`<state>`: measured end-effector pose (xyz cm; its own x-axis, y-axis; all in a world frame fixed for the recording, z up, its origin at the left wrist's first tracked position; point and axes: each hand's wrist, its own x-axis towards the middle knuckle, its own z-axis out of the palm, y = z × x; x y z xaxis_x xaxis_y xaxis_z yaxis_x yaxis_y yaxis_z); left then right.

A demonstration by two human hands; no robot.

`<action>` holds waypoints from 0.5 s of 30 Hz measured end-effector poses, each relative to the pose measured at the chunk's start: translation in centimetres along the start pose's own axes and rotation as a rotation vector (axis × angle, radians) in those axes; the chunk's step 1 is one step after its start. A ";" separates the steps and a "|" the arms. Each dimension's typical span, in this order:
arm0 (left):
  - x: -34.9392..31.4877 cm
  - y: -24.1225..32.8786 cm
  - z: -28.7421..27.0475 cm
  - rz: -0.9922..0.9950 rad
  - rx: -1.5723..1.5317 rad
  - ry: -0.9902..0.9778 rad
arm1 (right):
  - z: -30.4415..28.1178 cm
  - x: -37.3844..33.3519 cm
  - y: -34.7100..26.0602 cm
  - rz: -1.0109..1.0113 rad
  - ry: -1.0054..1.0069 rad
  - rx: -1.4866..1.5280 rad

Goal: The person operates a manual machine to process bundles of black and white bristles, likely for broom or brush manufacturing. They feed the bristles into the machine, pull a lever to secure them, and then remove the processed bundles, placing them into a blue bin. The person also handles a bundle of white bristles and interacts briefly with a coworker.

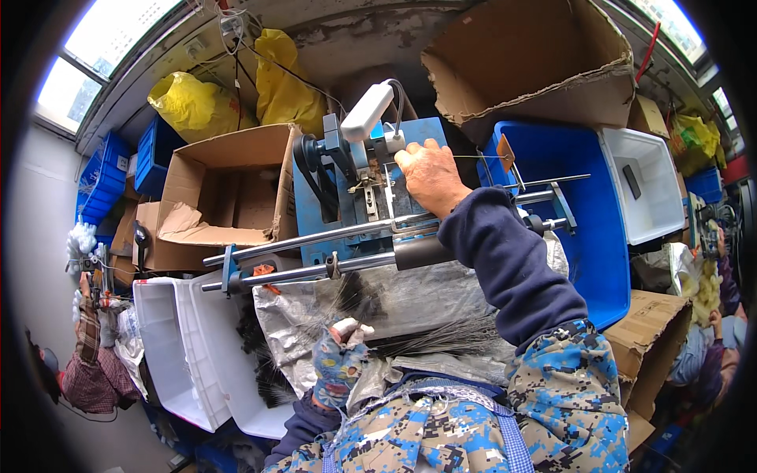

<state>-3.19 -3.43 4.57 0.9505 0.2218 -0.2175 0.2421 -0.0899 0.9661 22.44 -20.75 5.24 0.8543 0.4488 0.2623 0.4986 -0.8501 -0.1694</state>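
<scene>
My right hand (pixel 432 175) is bare, its fingers curled at the right side of a blue bench machine (pixel 426 135). Whatever those fingers grip is hidden. Just right of it, a thin green wire (pixel 473 156) runs to a small orange-brown plate (pixel 505 153). Below my right forearm, two steel rods (pixel 303 247) cross the front of the machine. My left hand (pixel 339 364), in a patterned glove with pale fingertips, is closed low over my lap; its contents cannot be made out. Close by, thin dark strands (pixel 441 337) lie on a silvery sheet (pixel 418 293).
Left stand a cardboard box (pixel 229 150) and white bins (pixel 169 355), one with dark bristles. Right are a big blue bin (pixel 603 260), a white tub (pixel 654 189) and a carton (pixel 650 323). Other people work at the far left (pixel 98 370) and far right (pixel 706 363).
</scene>
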 end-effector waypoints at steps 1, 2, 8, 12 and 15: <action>0.0 -0.1 0.1 0.034 0.031 -0.004 | 0.4 0.2 0.2 0.010 -0.006 0.030; 0.1 -0.1 0.2 0.068 0.062 -0.009 | 0.8 0.4 0.5 0.019 -0.011 0.061; 0.0 0.0 0.4 0.108 0.059 -0.015 | -0.3 0.2 0.7 0.109 -0.099 -0.041; -0.2 -0.1 -0.3 0.061 0.045 -0.011 | -1.7 -3.2 1.6 0.077 0.062 -0.082; -0.1 -0.2 0.4 -0.040 -0.091 -0.011 | -1.8 -4.5 0.8 0.118 -0.040 0.034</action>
<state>-3.31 -3.81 4.31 0.9427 0.2129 -0.2568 0.2613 0.0072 0.9652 18.77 -23.96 5.64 0.9122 0.3574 0.2005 0.3983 -0.8883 -0.2287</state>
